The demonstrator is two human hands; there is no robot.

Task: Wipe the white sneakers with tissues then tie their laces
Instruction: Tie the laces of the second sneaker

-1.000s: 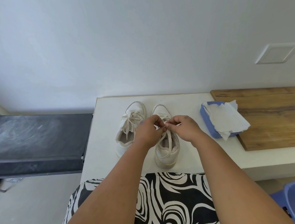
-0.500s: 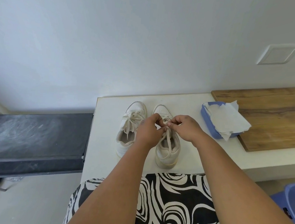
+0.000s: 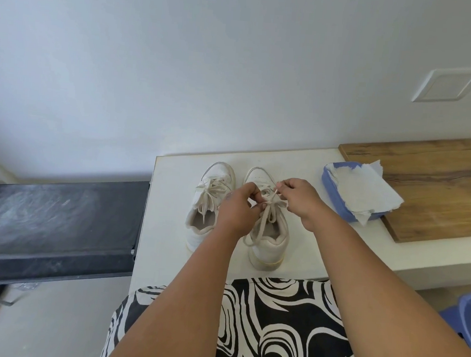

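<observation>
Over the right-hand sneaker (image 3: 266, 237) on the white counter (image 3: 170, 201), I have both hands working its lace (image 3: 265, 220). My left hand (image 3: 237, 209) is curled with fingertips pinching the lace near the knot; my right hand (image 3: 300, 197) pinches a strand and draws it up and to the right. The knot itself is partly hidden behind my fingers, so I think it is a half-formed bow, but I cannot be sure.

The risk I see: if either pinch slips while the strand is under tension, the loop could pull straight through and the bow collapse. Pulling too hard sideways could also drag this light shoe toward the blue tray (image 3: 337, 197), which sits near it.

Counting: two white sneakers, side by side, toes to the wall; the left sneaker (image 3: 212, 204) already looks tied. One blue tray holding a stack of tissues (image 3: 368, 194), which I cannot count. One wooden board (image 3: 439, 188) under the tray's far end. Two hands.
</observation>
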